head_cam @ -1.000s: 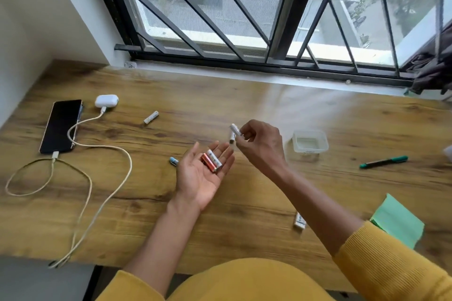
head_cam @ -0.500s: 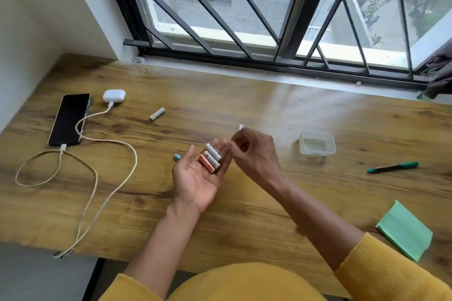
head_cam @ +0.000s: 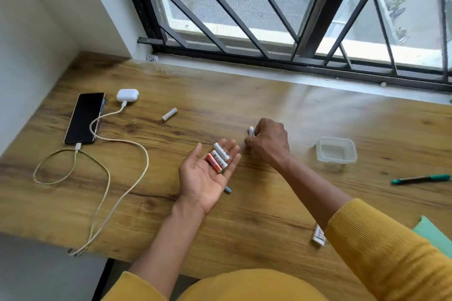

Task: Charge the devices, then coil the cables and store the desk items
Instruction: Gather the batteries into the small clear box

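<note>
My left hand (head_cam: 200,178) lies palm up over the wooden desk (head_cam: 220,227) and cradles three batteries (head_cam: 218,159), two white and one orange. My right hand (head_cam: 269,142) reaches down to the desk just beyond it, fingertips pinched on a white battery (head_cam: 251,131) lying there. Another white battery (head_cam: 169,114) lies loose further left. A blue-tipped battery (head_cam: 228,189) peeks out from under my left hand. A black phone (head_cam: 85,117) and a white earbuds case (head_cam: 127,95) sit at the far left, each plugged into a pale cable (head_cam: 122,193).
A clear plastic container (head_cam: 336,150) stands to the right of my right hand. A green pen (head_cam: 420,179) lies further right, a green notepad (head_cam: 437,234) at the right edge. A small white labelled block (head_cam: 318,237) lies by my right sleeve. The cables trail over the front edge.
My right hand dropped its white battery into my left palm, which went from two to three batteries, then moved down to the battery on the desk.
</note>
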A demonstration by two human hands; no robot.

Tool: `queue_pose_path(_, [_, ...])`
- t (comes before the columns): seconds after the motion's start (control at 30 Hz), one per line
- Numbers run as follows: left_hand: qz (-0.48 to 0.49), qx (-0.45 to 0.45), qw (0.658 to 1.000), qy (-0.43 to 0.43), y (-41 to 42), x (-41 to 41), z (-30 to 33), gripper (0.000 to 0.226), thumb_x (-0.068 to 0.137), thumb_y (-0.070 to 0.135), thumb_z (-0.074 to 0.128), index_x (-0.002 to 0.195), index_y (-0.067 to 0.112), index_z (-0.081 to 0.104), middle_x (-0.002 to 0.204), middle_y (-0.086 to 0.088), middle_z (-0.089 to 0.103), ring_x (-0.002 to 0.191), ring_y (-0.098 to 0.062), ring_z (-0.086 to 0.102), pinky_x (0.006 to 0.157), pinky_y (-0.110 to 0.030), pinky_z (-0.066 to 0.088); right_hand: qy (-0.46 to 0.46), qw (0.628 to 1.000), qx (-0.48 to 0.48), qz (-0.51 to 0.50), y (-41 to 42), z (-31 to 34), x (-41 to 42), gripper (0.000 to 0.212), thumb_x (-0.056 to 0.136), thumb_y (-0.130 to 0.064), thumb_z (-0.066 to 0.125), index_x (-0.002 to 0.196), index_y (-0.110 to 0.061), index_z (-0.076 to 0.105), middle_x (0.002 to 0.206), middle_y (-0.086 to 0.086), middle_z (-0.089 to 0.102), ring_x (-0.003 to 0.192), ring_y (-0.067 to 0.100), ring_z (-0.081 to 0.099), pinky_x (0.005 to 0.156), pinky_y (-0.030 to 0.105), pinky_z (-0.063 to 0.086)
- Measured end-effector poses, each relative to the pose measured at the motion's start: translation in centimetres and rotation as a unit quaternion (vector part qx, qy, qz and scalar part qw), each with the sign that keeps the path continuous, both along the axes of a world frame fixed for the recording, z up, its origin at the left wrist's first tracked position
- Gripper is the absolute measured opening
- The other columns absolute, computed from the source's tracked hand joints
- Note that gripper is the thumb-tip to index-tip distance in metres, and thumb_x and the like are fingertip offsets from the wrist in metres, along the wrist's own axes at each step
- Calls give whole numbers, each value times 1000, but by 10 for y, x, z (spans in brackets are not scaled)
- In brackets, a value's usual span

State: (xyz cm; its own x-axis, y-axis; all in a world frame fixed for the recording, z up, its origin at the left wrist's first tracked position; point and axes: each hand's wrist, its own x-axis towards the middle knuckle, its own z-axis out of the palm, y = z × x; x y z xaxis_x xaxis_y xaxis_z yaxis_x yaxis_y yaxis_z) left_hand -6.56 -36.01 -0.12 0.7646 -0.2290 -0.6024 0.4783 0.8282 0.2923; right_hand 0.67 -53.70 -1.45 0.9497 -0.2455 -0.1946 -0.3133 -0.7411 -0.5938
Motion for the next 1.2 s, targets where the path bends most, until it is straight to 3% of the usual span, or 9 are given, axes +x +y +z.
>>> queue_pose_path(0.17, [4, 3, 1000, -8, 7, 4, 1, 61, 107, 39, 47, 145, -8, 51, 141, -30, 62, 133, -43, 62, 119, -53, 42, -37, 996, 82, 17, 7, 15, 1, 14, 74, -23, 80, 82, -14, 72, 76, 1, 70, 74, 20, 67, 64, 35, 54])
queue_pose_path(0.3, [21, 7, 1000, -12, 12, 9, 0, 64, 105, 43, 48, 146, -8, 52, 141, -27, 63, 133, -41, 61, 117, -51, 45, -77, 979, 158, 106, 28, 38, -13, 19, 83, -30, 84, 83, -15, 72, 71, -1, 71, 63, 10, 62, 58, 30, 50])
queue_pose_path(0.47, [19, 17, 1000, -10, 18, 10, 2, 64, 104, 50, 47, 137, -3, 61, 129, -23, 69, 112, -33, 70, 111, -42, 46, -95, 975, 79, 184, 49, 42, -21, 14, 87, -27, 79, 85, -16, 71, 70, -5, 66, 66, 14, 61, 58, 35, 48])
queue_pose_path(0.57, [33, 6, 999, -6, 25, 7, 0, 66, 104, 50, 50, 142, -3, 59, 137, -23, 66, 120, -34, 66, 122, -44, 39, -86, 972, 76, 207, 54, 43, -18, 6, 87, -24, 77, 89, -18, 75, 75, -7, 69, 70, 9, 65, 64, 35, 56])
queue_pose_path(0.77, [80, -32, 996, -14, 42, 4, -1, 68, 105, 45, 51, 147, -7, 51, 144, -28, 61, 132, -41, 63, 119, -50, 43, -129, 969, 98, 186, 61, 40, -5, 6, 88, -17, 71, 88, -17, 76, 75, -7, 72, 71, 11, 66, 69, 40, 57])
queue_pose_path(0.87, [96, -26, 995, -17, 53, 1, -2, 69, 105, 45, 50, 148, -9, 48, 144, -31, 60, 134, -44, 60, 120, -52, 42, -120, 972, 74, 187, 73, 32, 15, 12, 91, -21, 71, 100, -18, 78, 86, -6, 74, 78, 11, 68, 76, 39, 59])
queue_pose_path(0.97, [109, -8, 994, -20, 65, -2, -1, 70, 105, 45, 49, 148, -11, 46, 143, -32, 60, 134, -44, 61, 119, -52, 43, -102, 964, 41, 241, 94, 22, 36, 24, 94, -23, 70, 117, -17, 76, 108, 1, 77, 96, 20, 71, 88, 41, 57])
queue_pose_path(1.03, [121, 0, 993, -16, 73, -3, -2, 69, 106, 45, 48, 148, -10, 47, 143, -31, 60, 135, -44, 60, 120, -53, 41, -92, 955, 7, 283, 109, 18, 49, 31, 97, -18, 65, 127, -15, 72, 123, 6, 73, 108, 26, 69, 93, 39, 54])
queue_pose_path(1.2, [143, 11, 990, -11, 89, -7, 1, 66, 106, 44, 48, 145, -8, 50, 141, -29, 63, 133, -43, 61, 121, -54, 40, -77, 943, -62, 319, 143, 7, 80, 45, 97, -16, 60, 142, -21, 63, 137, 10, 61, 124, 31, 58, 97, 41, 51])
